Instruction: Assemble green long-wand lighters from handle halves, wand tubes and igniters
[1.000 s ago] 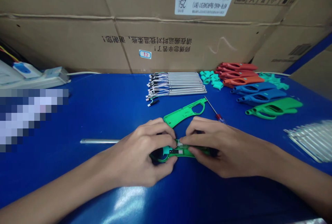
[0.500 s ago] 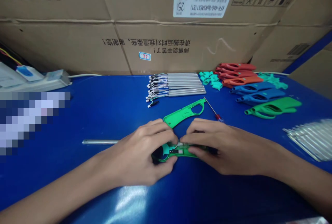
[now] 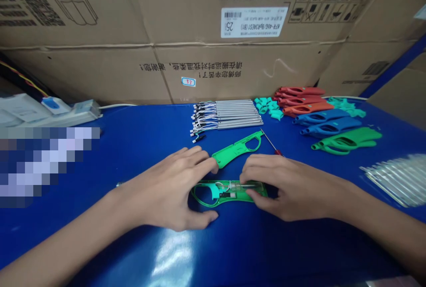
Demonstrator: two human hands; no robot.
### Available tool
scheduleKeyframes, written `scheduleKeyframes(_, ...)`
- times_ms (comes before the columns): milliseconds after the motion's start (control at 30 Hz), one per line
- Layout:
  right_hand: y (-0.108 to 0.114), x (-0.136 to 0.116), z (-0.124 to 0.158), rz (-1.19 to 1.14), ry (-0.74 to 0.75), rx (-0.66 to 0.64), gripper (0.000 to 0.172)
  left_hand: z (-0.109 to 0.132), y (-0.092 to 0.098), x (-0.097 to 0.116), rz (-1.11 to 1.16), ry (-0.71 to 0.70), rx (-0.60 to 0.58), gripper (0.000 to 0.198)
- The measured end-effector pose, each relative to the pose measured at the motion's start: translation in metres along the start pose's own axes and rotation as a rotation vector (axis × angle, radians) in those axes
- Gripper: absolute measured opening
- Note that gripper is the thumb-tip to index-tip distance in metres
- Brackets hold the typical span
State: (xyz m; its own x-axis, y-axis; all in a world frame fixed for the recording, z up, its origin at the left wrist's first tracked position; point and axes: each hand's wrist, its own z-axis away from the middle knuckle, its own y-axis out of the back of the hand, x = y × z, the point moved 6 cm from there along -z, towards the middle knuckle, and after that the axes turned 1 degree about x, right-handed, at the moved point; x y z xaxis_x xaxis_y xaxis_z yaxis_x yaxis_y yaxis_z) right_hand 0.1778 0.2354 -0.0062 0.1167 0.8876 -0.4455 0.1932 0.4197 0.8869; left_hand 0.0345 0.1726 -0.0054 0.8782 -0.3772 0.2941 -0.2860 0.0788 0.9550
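Note:
On the blue table lies a green plastic lighter shell (image 3: pixel 229 193) holding a white-and-metal assembly and thin wires. My right hand (image 3: pixel 289 187) grips its right end, with the thumb on top of the shell and the fingers along its far edge. My left hand (image 3: pixel 166 194) has its fingers spread and holds nothing. Its fingertips reach the end of a second, empty green shell half (image 3: pixel 236 148), and its thumb lies just left of the lower shell. A metal tube (image 3: pixel 117 184) is almost wholly hidden behind my left hand.
Beyond my hands lie a red-handled screwdriver (image 3: pixel 274 147), wired metal tubes (image 3: pixel 226 115), teal parts (image 3: pixel 268 106), and red (image 3: pixel 299 96), blue (image 3: pixel 328 123) and green (image 3: pixel 346 141) shells. Clear tubes (image 3: pixel 396 178) lie right, a power strip (image 3: pixel 56 112) left, cardboard boxes (image 3: pixel 233 56) behind.
My left hand has let go of the lower shell and moved left, opening its fingers. My right hand stays on the shell. The whole view has shifted slightly as my head moved.

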Motion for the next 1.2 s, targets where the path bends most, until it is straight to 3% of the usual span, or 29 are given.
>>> scheduleKeyframes(167,0.001,0.006,-0.004,0.040,0.005,0.034,0.011,0.002,0.007,-0.021,0.073,0.055,-0.056,0.051)
scheduleKeyframes(367,-0.001,0.018,-0.004,0.092,-0.051,0.027,0.014,0.016,0.016,-0.048,0.048,0.109,0.035,0.041)
scheduleKeyframes(533,-0.001,0.019,-0.003,0.087,-0.068,0.013,0.015,0.018,0.015,-0.039,0.052,-0.028,0.067,0.011)
scheduleKeyframes(1200,0.001,0.017,-0.002,0.079,-0.045,0.066,0.013,0.021,0.012,-0.047,0.138,-0.009,0.029,0.016)
